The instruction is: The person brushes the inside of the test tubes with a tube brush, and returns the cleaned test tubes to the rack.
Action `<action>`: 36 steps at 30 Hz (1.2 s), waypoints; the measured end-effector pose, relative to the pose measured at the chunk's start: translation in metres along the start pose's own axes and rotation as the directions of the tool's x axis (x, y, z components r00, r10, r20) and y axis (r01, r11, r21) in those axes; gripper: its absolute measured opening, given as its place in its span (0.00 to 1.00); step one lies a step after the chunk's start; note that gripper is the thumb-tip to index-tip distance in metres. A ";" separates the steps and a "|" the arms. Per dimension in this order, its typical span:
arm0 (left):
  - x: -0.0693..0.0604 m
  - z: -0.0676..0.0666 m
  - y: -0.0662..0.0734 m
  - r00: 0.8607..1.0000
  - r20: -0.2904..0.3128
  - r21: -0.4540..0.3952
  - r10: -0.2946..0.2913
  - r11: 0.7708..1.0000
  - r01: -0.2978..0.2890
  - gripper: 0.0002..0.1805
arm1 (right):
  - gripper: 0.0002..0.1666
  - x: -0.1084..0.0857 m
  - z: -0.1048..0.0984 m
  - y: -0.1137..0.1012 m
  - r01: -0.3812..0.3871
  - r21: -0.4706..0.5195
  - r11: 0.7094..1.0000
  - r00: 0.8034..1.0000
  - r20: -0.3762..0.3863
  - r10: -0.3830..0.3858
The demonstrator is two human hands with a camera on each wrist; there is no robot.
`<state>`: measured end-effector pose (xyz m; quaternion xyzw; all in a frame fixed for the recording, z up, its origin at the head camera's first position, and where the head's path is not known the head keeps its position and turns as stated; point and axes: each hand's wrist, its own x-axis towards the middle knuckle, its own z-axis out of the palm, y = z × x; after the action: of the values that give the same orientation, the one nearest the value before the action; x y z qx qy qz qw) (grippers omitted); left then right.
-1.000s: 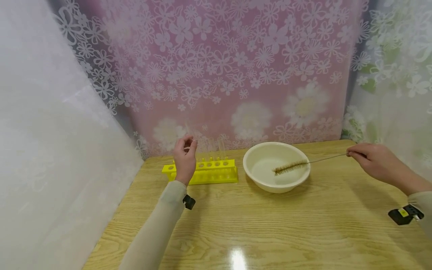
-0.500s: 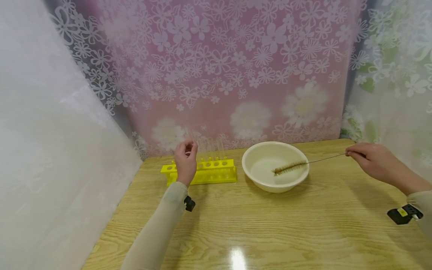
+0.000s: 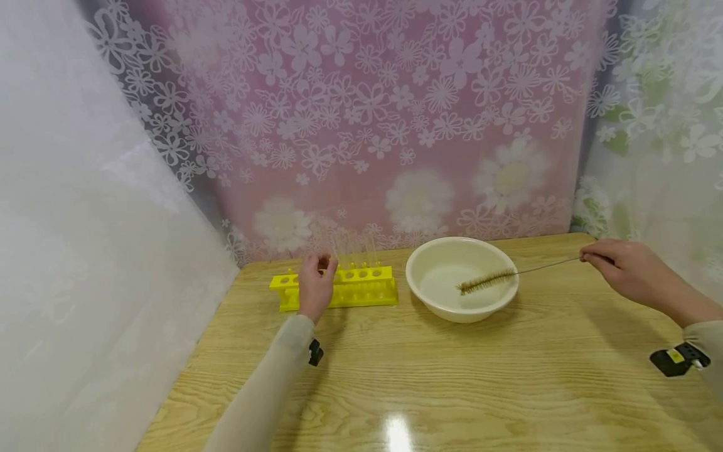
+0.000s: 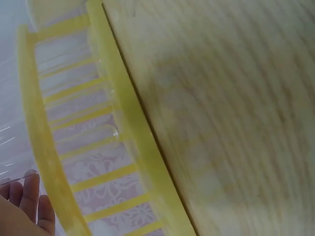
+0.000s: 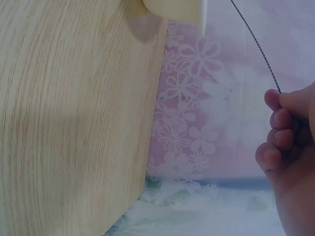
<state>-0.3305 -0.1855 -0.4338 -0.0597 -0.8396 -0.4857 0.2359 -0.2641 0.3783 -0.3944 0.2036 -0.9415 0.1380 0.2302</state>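
In the head view my left hand [image 3: 316, 284] is at the yellow test tube rack [image 3: 364, 295], fingertips just above its top bar. It pinches a clear test tube, which shows only faintly; in the left wrist view its thin edge meets the fingertips [image 4: 31, 184] beside the rack [image 4: 133, 128]. Several other clear test tubes [image 3: 369, 248] stand upright in the rack's right part. My right hand [image 3: 635, 273] grips the twisted wire handle [image 5: 261, 51] of a test tube brush [image 3: 486, 280]. The brush's tan bristles hang over the inside of the cream basin [image 3: 420, 295].
Rack and basin stand side by side near the back of the wooden table [image 3: 452, 389]. A pink flowered curtain [image 3: 395, 144] hangs right behind them. White sheeting [image 3: 101, 251] closes off the left side, and a pale flowered curtain [image 3: 661, 182] the right.
My left hand has come down and slightly right toward the rack's top bar, lowering the test tube with it. My right hand and the brush have stayed in place.
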 end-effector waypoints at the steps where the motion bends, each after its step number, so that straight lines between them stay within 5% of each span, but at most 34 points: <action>1: -0.001 0.001 -0.001 1.000 0.003 0.017 -0.004 1.000 0.004 0.16 | 0.10 0.000 0.000 0.001 0.003 0.002 1.000 1.000 -0.002 -0.003; 15: -0.005 0.002 -0.010 1.000 -0.008 0.063 0.013 0.998 -0.013 0.17 | 0.10 0.003 0.000 -0.001 0.007 0.001 1.000 1.000 0.001 -0.007; 27: -0.006 0.001 -0.011 0.999 0.001 0.027 -0.052 0.998 0.052 0.19 | 0.12 0.012 0.004 -0.008 -0.015 0.054 0.998 0.999 0.037 0.013; 36: -0.010 -0.003 -0.008 1.000 -0.003 0.066 -0.025 0.997 0.025 0.23 | 0.11 0.019 0.018 -0.008 0.012 0.059 0.998 1.000 0.026 -0.014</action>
<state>-0.3231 -0.1907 -0.4435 -0.0406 -0.8556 -0.4605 0.2327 -0.2827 0.3585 -0.3997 0.2182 -0.9388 0.1614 0.2123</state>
